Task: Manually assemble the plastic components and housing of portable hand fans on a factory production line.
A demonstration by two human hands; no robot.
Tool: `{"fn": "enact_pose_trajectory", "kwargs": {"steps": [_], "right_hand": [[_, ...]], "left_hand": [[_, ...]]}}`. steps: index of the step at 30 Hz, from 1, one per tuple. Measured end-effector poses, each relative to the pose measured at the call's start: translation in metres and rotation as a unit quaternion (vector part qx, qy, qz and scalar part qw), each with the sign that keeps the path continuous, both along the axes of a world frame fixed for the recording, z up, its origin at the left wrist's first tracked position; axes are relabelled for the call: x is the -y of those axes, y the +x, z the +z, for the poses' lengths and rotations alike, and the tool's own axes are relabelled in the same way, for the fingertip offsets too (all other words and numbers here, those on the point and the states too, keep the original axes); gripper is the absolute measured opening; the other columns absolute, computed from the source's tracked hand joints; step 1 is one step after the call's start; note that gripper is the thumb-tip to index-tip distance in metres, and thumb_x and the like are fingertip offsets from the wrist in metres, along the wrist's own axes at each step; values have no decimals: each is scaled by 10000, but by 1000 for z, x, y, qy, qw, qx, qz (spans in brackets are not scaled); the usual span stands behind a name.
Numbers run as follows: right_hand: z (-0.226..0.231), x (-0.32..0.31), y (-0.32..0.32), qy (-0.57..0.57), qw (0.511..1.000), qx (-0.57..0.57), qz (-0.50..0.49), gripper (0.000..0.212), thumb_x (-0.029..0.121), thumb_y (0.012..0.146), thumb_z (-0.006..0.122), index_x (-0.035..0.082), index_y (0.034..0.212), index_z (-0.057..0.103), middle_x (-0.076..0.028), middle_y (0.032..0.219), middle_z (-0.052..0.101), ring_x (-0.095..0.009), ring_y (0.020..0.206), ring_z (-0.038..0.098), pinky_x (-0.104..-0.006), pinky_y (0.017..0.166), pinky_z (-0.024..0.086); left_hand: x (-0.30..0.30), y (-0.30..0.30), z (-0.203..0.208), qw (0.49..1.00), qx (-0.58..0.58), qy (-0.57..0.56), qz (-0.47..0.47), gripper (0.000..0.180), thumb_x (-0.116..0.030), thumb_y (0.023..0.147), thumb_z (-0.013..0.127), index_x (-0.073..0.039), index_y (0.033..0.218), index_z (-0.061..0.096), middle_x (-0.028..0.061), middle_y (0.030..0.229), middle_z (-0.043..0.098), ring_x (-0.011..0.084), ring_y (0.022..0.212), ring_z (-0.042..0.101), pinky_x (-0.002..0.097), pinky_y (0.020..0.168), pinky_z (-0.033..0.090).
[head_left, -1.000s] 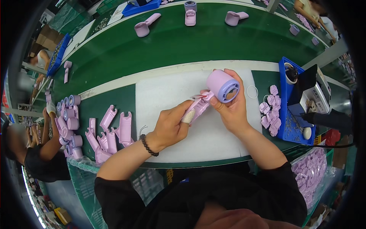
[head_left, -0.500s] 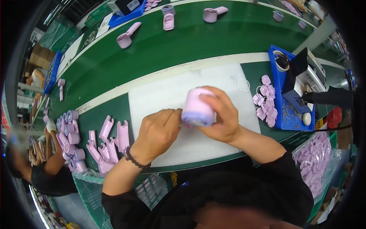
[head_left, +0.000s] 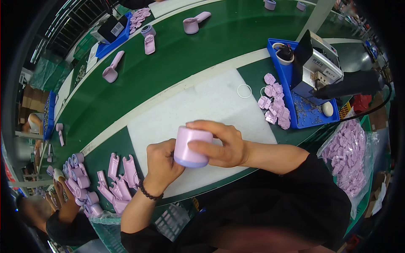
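Above a white foam mat [head_left: 198,101] I hold a pink, cup-shaped plastic housing [head_left: 185,145] with a lilac rim at its lower end. My right hand [head_left: 225,145] wraps round it from the right, fingers over the top and thumb across its side. On the left my left hand [head_left: 162,162] is closed against the housing, its fingertips hidden behind it. Whether they pinch a small part there cannot be made out. Pink handle shells [head_left: 130,170] lie left of the mat, with pink-and-lilac round housings [head_left: 80,173] heaped beyond them.
Small pink pieces [head_left: 276,103] and a white ring [head_left: 244,91] lie at right, beside a blue tray [head_left: 301,122] holding screws and a boxy device [head_left: 316,67]. Pink assemblies [head_left: 191,26] stand on the green conveyor [head_left: 168,55]. A co-worker's hand [head_left: 63,189] is at far left.
The head view has shifted and turned. The housing now stands more upright, its underside turned out of sight, and my left hand is closer against its lower left side.
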State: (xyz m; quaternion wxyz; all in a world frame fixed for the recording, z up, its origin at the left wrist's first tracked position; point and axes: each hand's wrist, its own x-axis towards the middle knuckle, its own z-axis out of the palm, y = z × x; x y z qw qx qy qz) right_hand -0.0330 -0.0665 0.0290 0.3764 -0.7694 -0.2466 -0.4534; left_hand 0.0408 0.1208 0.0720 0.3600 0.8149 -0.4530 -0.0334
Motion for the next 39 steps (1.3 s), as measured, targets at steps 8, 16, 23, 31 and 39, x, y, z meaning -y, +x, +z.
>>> {"fn": "enact_pose_trajectory", "kwargs": {"steps": [8,16,23,31,39], "right_hand": [[4,-3,6,251,953,-166,38,682,-56,690,775,25,1324,537,-187,1288,575,-243,1011,656,-259,779,600],[-5,19,22,280,873,-398,38,858,-94,678,801,47,1444,441,-210,1307,575,-188,1020,638,-231,749,594],[49,115,3,24,842,-385,-378,454,166,760,828,36,1177,705,-134,791,733,-180,571,620,-297,580,518],[42,174,11,-230,658,-537,-475,283,206,766,797,-33,880,696,-163,782,697,-355,726,681,-402,663,555],[26,171,4,-186,783,-424,-415,238,155,768,760,-56,861,700,-159,685,673,-325,615,651,-387,620,537]], "left_hand": [[14,1,-18,995,-41,-74,47,307,37,781,595,62,1081,654,146,845,699,213,608,633,270,586,513],[15,6,-74,963,-214,-162,-5,453,89,868,467,78,1318,515,210,1094,679,247,786,721,266,706,575],[15,2,-66,914,-386,-117,41,426,96,908,424,93,1329,488,212,1140,657,239,804,719,252,721,589],[16,2,-65,930,-343,-126,39,417,98,892,417,103,1300,504,213,1099,665,243,791,728,251,703,593],[13,0,-64,955,-286,-71,31,423,95,874,421,120,1289,501,224,1089,666,257,802,738,250,689,592]]}}
